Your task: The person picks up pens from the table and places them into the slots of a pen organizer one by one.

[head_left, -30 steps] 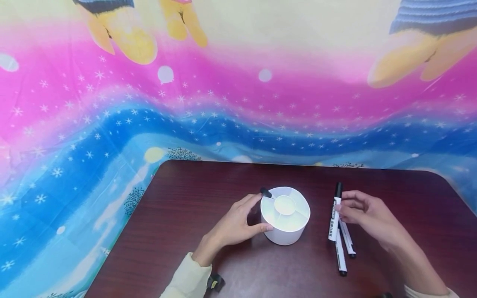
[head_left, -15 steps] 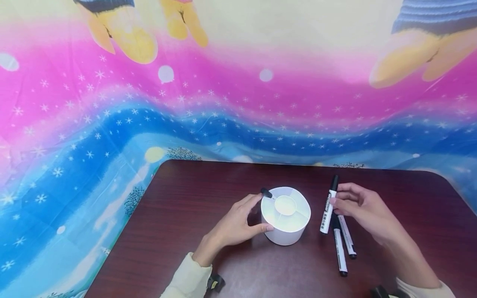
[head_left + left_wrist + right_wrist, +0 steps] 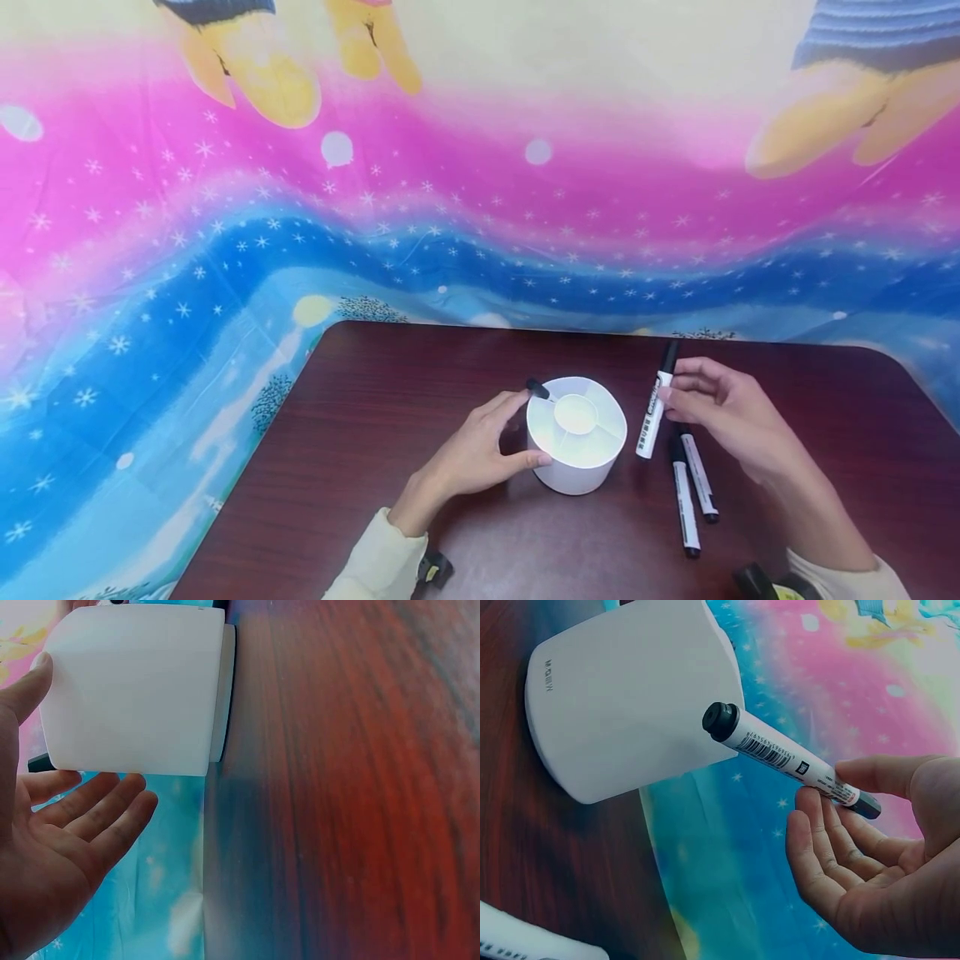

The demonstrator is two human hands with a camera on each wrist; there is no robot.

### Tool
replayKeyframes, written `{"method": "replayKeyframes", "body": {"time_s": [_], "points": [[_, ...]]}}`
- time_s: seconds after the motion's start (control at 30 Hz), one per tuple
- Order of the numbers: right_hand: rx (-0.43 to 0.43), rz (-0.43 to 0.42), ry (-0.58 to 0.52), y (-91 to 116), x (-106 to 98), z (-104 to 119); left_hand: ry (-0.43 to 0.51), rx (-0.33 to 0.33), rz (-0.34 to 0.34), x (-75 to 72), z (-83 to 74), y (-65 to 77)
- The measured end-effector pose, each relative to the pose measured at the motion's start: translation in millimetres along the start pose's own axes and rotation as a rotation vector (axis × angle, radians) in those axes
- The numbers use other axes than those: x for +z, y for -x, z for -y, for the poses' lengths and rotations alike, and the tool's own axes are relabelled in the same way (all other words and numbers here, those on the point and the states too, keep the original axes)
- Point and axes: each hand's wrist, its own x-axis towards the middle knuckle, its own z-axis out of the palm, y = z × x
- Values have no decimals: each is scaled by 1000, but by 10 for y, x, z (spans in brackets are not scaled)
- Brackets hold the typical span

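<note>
A white round pen holder [image 3: 576,478] with a middle cup and several outer compartments stands upright on the table. My left hand [image 3: 474,450] holds its left side, thumb at the front and fingers toward the back; the left wrist view shows the index finger touching the holder [image 3: 135,690], other fingers loosely bent. A marker's black cap [image 3: 537,388] sticks out of the left back compartment. Right of the holder, my right hand [image 3: 731,412] pinches a white marker [image 3: 651,421] between thumb and fingers, tilted, black cap up. The right wrist view shows this marker [image 3: 772,750] in front of the holder.
Two more white markers [image 3: 686,508] with black ends lie side by side on the dark wood table [image 3: 375,375], below the right hand. Behind the table hangs a colourful cloth [image 3: 450,183]. Dark straps [image 3: 435,570] sit near the sleeves.
My right hand has lifted the marker up and leftward, away from the two lying markers and closer to the holder. The left hand and holder have stayed in place.
</note>
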Motion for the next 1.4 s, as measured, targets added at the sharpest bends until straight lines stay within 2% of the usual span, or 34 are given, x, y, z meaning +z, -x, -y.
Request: {"method": "replayKeyframes", "body": {"time_s": [0.67,1.03,1.4], "points": [[-32,-37,-15,-71,38,153,6,4,1,0,4,4],[-78,-64,-222,-103,63,139,3,15,-3,3,4,-4],[-111,-68,-226,-125,142,108,-3,5,-4,1,14,-3]]}}
